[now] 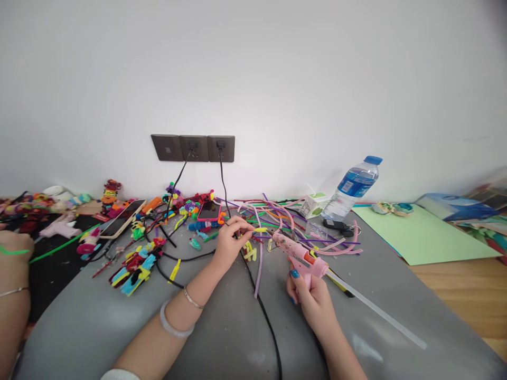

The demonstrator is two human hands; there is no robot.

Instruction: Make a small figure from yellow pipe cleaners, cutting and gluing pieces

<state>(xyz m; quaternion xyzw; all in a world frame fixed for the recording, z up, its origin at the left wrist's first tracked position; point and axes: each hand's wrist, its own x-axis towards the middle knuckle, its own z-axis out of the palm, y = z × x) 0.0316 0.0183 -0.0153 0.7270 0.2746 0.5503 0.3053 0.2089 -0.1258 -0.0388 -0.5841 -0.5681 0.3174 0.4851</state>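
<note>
One small yellow piece (260, 230) was pinched between the fingertips of my left hand (233, 238), held above the tabletop (222, 332). My right hand (311, 296) was closed around the handle of a pink glue gun (298, 254), and its nozzle pointed toward the yellow piece, very near to it (whether the two touched, I could not tell). From the back of the gun, a long whitish glue stick (380, 312) extended toward the right.

Behind my hands lay a loose tangle of purple and pink strips (257, 264), and a phone (209, 211) in a red case was just beyond my left hand. Colourful fuzzy figures (137, 266) lay on the left side, near a second phone (123, 218). On the right, a tilted water bottle (351, 189) was beside a small carton (315, 205), with a black key (336, 225) in front of it. Farther right there was a pale green sheet (428, 237). At the far left, another person's arm (13, 295) was visible.
</note>
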